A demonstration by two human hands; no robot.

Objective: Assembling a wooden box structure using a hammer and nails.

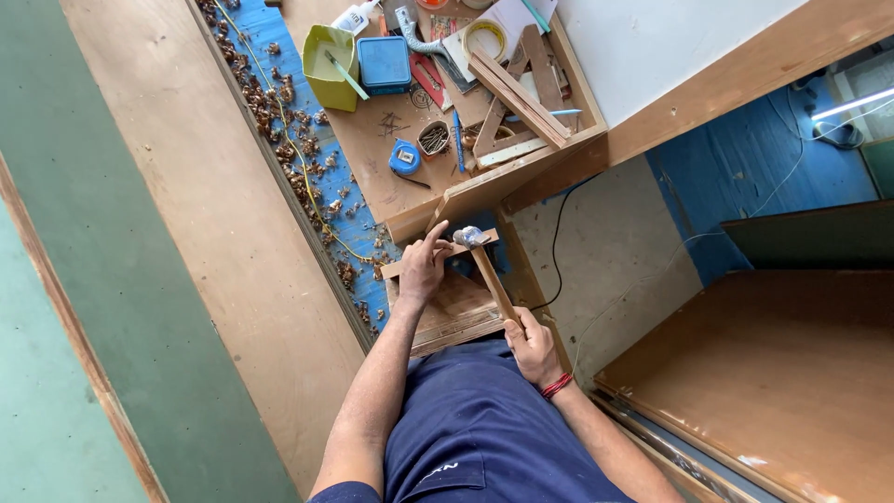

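A thin wooden strip (438, 257) is held down on top of a small wooden frame (453, 315) by the left hand (424, 270), whose grip is pinched at the strip's upper edge, seemingly on a nail too small to be made out. A hammer (484, 265) is grasped by its wooden handle in the clenched right hand (535, 349), and its metal head is poised just beside the left fingertips, at the strip's end. The fastening of the strip is judged to be at an early point: the strip is laid in place, but no driven nail can be seen, and the fingers close to the hammer head are what stands in the way of a full blow. Beyond the frame, a table (391, 177) is cluttered with a blue tape measure (404, 157), a small tin of nails (433, 139), a blue box (384, 63), a yellow-green container (331, 65) and loose wooden battens (517, 93). Wood shavings (298, 140) are scattered along the blue floor.
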